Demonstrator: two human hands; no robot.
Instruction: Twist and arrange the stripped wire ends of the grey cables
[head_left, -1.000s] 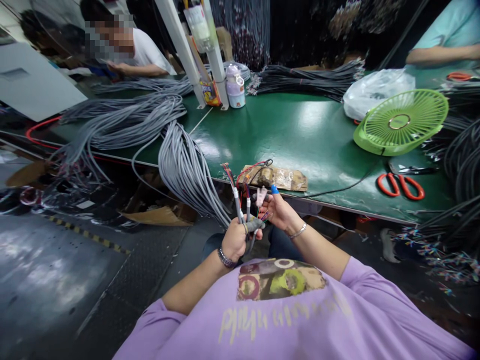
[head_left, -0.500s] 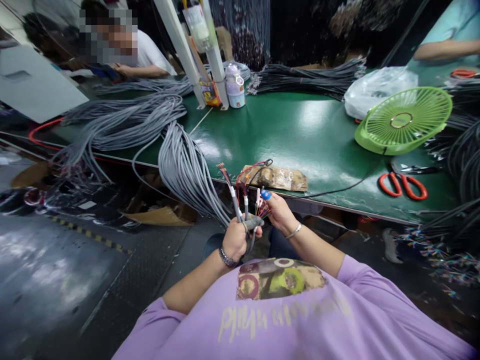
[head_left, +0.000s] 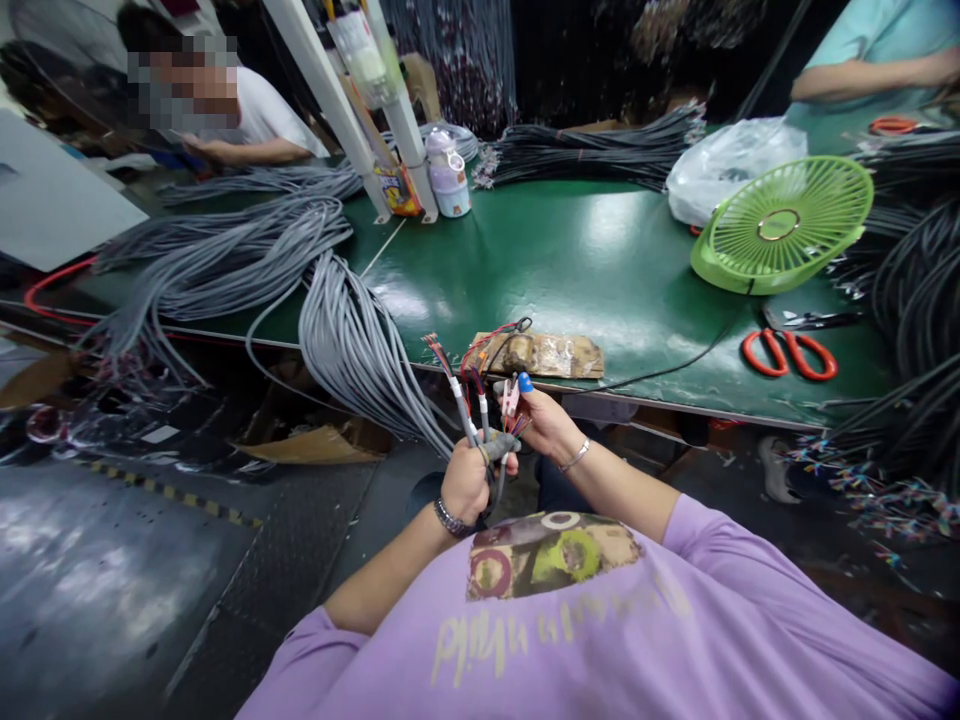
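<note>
1. Right hand (head_left: pixel 551 425) has altered its pose a little since half a second ago: the thumb, with its blue cover (head_left: pixel 525 383), was bent then and is straighter now, and more of the pink piece (head_left: pixel 511 395) shows beside it. Whole scene sits further left in view.
2. Left hand (head_left: pixel 463 482) clamped around grey cables (head_left: pixel 459 400); two ends stand up from the fist, white sleeves (head_left: pixel 482 407) near their tops, bare coloured strands above.
3. Right hand just beside the left; thumb and fingers gathered about the pink piece and some thin wires (head_left: pixel 517 427). Cannot tell whether they are pressed together on either.
4. Watch (head_left: pixel 448 517) on the left wrist, bracelet (head_left: pixel 576 457) on the right.
5. Just beyond both hands, at the near edge of the green surface (head_left: pixel 555 260): a board (head_left: pixel 589 360) with red and black leads.
6. Left and forward of the left hand, a thick grey bundle (head_left: pixel 352 335) drapes over the edge.
7. Well right of the right hand: orange-handled scissors (head_left: pixel 814 357), with a green fan (head_left: pixel 784 225) farther forward.
8. Far ahead of the hands: bottle (head_left: pixel 450 178), black cables (head_left: pixel 585 155).
</note>
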